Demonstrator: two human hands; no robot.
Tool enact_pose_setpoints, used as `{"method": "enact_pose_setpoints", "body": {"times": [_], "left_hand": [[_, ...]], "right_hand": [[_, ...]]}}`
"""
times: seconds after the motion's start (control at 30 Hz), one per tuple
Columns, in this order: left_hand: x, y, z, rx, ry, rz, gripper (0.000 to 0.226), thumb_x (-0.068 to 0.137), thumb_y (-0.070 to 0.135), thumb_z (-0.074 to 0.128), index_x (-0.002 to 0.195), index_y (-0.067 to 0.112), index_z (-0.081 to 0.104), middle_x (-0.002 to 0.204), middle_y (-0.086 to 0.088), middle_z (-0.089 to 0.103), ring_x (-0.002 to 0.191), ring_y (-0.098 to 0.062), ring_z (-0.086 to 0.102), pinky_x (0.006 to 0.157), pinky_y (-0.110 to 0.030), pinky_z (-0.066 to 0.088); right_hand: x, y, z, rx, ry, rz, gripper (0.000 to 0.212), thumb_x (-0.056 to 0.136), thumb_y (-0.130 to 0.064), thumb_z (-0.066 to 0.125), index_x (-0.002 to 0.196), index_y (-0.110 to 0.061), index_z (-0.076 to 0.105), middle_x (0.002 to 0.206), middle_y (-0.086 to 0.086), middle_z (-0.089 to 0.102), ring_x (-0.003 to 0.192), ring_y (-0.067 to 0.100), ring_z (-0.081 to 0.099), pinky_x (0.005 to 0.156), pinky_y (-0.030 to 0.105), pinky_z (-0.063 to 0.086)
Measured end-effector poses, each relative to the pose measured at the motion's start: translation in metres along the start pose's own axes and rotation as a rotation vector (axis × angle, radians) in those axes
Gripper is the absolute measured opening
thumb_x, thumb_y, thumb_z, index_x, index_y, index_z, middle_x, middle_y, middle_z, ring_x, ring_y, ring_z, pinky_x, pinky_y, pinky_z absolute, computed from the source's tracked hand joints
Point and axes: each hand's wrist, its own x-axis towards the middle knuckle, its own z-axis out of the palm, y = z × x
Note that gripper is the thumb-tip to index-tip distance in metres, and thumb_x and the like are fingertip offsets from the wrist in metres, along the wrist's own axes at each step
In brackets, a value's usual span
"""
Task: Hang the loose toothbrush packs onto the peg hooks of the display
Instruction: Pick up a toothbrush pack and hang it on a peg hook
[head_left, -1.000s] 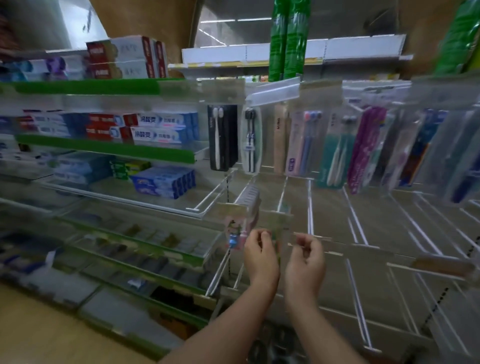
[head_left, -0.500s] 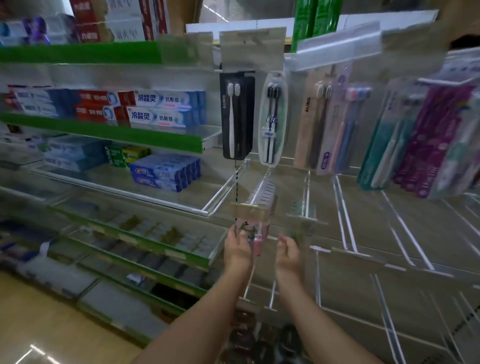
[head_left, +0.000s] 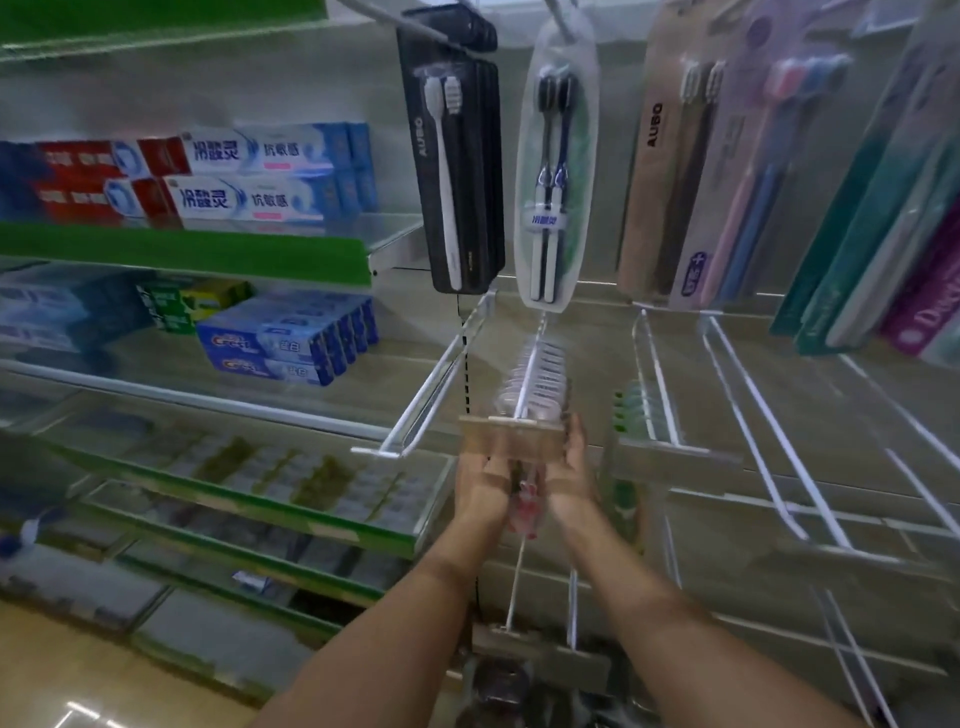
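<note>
A peg hook (head_left: 531, 364) at centre carries several clear toothbrush packs (head_left: 545, 382) behind a translucent price tag holder (head_left: 511, 441). Below the tag hangs the front toothbrush pack (head_left: 525, 501), clear with pink and red inside. My left hand (head_left: 480, 486) holds this pack from the left, its fingertips hidden behind the tag. On the pack's right side, my right hand (head_left: 571, 470) touches it with fingers straight and pointing up. To the right, a neighbouring peg (head_left: 655, 395) holds green packs (head_left: 631, 410).
Above hang a black toothbrush pack (head_left: 457, 171), a clear oval pack (head_left: 556, 176), tan and pink packs (head_left: 691, 171). Bare white pegs (head_left: 769, 436) jut out to the right, and another bare peg (head_left: 436, 384) to the left. Toothpaste boxes (head_left: 291, 338) fill the green-edged shelves on the left.
Both hands shifted left from the green-pack peg to the pink-pack peg and rose under its price tag. The view moved closer to the display.
</note>
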Motion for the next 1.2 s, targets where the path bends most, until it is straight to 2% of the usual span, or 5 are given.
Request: {"method": "enact_pose_setpoints", "body": {"times": [0.3,0.67,0.9,1.07,1.2], "left_hand": [[0.024,0.003,0.001,0.076,-0.169,0.153,0.033,0.069,0.05,0.061,0.101,0.056,0.053,0.106,0.012,0.063,0.1,-0.013,0.063,0.087,-0.041,0.054],[0.032,-0.003,0.006,0.027,-0.229,0.09,0.041,0.096,0.014,0.051,0.135,0.021,0.039,0.09,0.0,0.065,0.063,-0.01,0.066,0.044,-0.026,0.053],[0.043,-0.009,0.017,0.041,-0.083,0.137,0.066,0.076,0.043,0.063,0.135,0.045,0.034,0.123,-0.004,0.059,0.106,-0.026,0.062,0.085,-0.054,0.054],[0.047,-0.02,0.021,0.063,0.036,0.144,0.048,0.072,0.045,0.065,0.112,0.018,0.056,0.095,-0.007,0.068,0.082,-0.025,0.068,0.073,-0.051,0.057],[0.042,-0.048,0.018,0.193,0.173,0.08,0.052,0.059,0.047,0.069,0.103,0.022,0.059,0.104,-0.01,0.064,0.092,-0.029,0.065,0.08,-0.049,0.056]], "right_hand": [[0.019,0.007,0.012,0.336,0.049,-0.052,0.05,0.099,-0.021,0.042,0.147,-0.026,0.028,0.137,0.005,0.047,0.088,0.01,0.058,0.051,0.012,0.052],[0.036,0.003,0.004,0.052,0.132,-0.111,0.045,0.1,-0.02,0.043,0.142,-0.016,0.03,0.127,0.005,0.052,0.099,0.014,0.053,0.061,0.013,0.047],[0.041,0.002,0.006,-0.03,0.163,-0.111,0.022,0.096,-0.038,0.046,0.114,-0.027,0.042,0.111,0.004,0.061,0.097,0.031,0.063,0.067,0.041,0.056],[0.037,0.01,0.0,-0.214,0.241,-0.185,0.033,0.093,-0.006,0.051,0.125,-0.012,0.049,0.104,0.0,0.058,0.077,-0.005,0.049,0.066,0.002,0.043],[0.004,0.028,0.002,-0.212,0.242,-0.118,0.043,0.095,-0.022,0.05,0.134,-0.037,0.042,0.12,-0.01,0.058,0.098,0.015,0.063,0.089,0.037,0.053]]}}
